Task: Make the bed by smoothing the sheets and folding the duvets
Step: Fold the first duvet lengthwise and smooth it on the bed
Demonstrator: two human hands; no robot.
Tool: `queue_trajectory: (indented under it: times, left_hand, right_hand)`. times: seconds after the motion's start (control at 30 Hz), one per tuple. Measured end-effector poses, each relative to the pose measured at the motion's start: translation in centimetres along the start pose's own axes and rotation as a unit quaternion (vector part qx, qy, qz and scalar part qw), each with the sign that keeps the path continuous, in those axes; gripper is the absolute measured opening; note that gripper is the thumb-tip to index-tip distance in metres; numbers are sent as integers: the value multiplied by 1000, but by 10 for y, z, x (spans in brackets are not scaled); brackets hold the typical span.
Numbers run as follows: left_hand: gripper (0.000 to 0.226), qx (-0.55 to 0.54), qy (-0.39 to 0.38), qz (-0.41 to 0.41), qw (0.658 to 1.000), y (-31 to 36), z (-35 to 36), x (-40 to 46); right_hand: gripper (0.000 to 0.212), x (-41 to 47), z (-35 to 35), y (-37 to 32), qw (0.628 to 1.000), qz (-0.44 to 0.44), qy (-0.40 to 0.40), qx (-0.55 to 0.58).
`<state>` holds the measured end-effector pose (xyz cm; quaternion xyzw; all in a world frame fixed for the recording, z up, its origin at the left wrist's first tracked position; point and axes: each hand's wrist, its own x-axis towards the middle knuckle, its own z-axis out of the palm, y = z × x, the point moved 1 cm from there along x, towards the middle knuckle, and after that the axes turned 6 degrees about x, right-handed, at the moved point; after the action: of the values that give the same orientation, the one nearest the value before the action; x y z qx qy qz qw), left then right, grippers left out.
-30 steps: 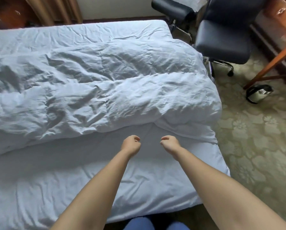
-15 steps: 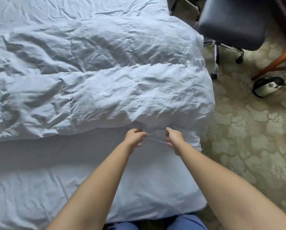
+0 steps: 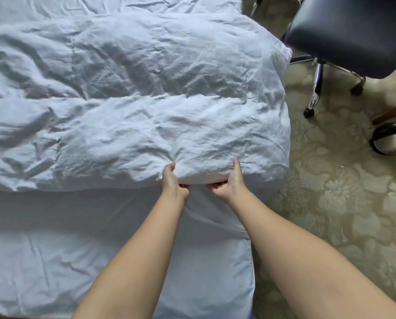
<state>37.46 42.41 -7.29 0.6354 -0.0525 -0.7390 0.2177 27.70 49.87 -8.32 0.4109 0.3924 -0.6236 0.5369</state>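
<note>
1. Both hands have reached the duvet: left hand and right hand now grasp its near edge.
2. Duvet lies rumpled on the bed.
3. Chair stands beside the bed, on carpet.

The bare sheet near the person lay flat and open. The bunched duvet blocked the far bed. To the right, open carpet, then a chair and its wheeled base.
</note>
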Motion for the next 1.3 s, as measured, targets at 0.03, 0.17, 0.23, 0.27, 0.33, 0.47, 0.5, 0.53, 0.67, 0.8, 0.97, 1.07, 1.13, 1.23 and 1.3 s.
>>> queue_trajectory:
  times: [0.03,0.17,0.23,0.27,0.33,0.47,0.5,0.53,0.67,0.8,0.97,1.07,1.13,1.23,1.3]
  left_hand:
    - [18,-16,-6,11,1000,2,4,-2]
    - [18,-61,-21,44,997,11,19,-23]
    - [14,-65,-26,64,996,23,31,-39]
    - [13,-68,-31,72,995,32,38,-49]
    - [15,-97,-52,82,990,54,54,-62]
    - [22,-136,-103,85,982,68,57,-73]
    - [24,-133,-108,79,982,63,53,-72]
    - [25,-130,-105,72,983,57,49,-72]
    - [25,-161,-147,82,972,73,57,-84]
    - [36,-197,-209,139,948,78,55,-85]
    - [18,-94,-66,24,993,3,3,-25]
    - [25,-58,-36,-9,998,-21,-15,5]
    - [25,-64,-42,-11,997,-32,-17,16]
    - [21,-71,-75,-1,995,-47,-12,12]
    - [17,-73,-103,-9,992,-58,-3,0]
  right_hand:
    - [69,-1,6,-2,1000,5,-2,5]
    - [45,-16,26,-14,1000,6,22,-1]
    - [31,-30,36,-25,999,-2,40,7]
    - [25,-38,44,-31,999,-10,35,19]
    - [18,-49,63,-45,997,-52,-16,47]
    - [55,-56,74,-63,982,-126,-115,83]
    - [63,-56,69,-63,983,-127,-102,84]
    - [67,-57,65,-63,984,-125,-89,88]
    - [51,-84,84,-87,969,-182,-128,108]
    - [34,-106,100,-103,939,-231,-233,102]
    - [14,-44,-8,-65,990,-131,-49,19]
    - [19,-22,-40,-61,997,-82,12,3]
    - [17,-16,-48,-63,997,-83,2,12]
    - [22,-11,-61,-66,993,-102,-32,41]
    - [49,-17,-64,-68,989,-105,-79,62]
